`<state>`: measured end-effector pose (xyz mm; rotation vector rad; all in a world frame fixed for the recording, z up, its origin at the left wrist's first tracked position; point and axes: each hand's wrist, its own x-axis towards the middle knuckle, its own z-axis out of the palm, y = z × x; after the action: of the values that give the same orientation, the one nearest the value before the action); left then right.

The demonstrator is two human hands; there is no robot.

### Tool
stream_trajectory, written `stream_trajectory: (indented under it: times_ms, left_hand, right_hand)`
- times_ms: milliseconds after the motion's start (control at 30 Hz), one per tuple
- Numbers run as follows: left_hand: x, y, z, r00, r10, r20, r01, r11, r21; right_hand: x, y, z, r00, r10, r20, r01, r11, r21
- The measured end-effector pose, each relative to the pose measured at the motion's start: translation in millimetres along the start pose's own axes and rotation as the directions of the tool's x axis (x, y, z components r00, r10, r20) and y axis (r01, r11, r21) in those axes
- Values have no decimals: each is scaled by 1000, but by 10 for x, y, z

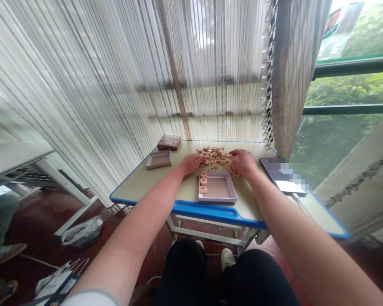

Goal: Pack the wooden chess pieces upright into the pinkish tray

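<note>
Several round wooden chess pieces with red marks lie in a loose heap on the small desk. My left hand rests on the heap's left edge, fingers curled over a piece. My right hand lies on the heap's right side, fingers bent down over the pieces. In front of the heap sits a shallow square box tray with three pieces lined up along its left wall.
A second shallow tray and a folded wooden board lie at the desk's far left. A tablet lies at the right. Striped curtains hang behind, a window to the right. Bags lie on the floor at left.
</note>
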<state>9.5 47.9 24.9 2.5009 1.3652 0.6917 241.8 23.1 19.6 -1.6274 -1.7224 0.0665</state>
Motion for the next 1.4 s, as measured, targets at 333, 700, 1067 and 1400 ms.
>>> stream_trajectory:
  times_ms: [333,700,1067,1400]
  left_hand:
    - [3,12,50,990,139,1,-139,990,39]
    - [35,-45,31,991,134,-5,-133,984,115]
    - [27,28,50,999,27,-39,-20,983,183]
    - [41,52,74,999,10,-52,-3,991,132]
  right_hand:
    - [49,187,-27,964,231,-133,-229,973,34]
    - [73,59,113,980,36,196,28,949,-315]
    - [76,49,155,982,139,126,-107,967,-233]
    - [116,121,221,996,66,56,-69,996,50]
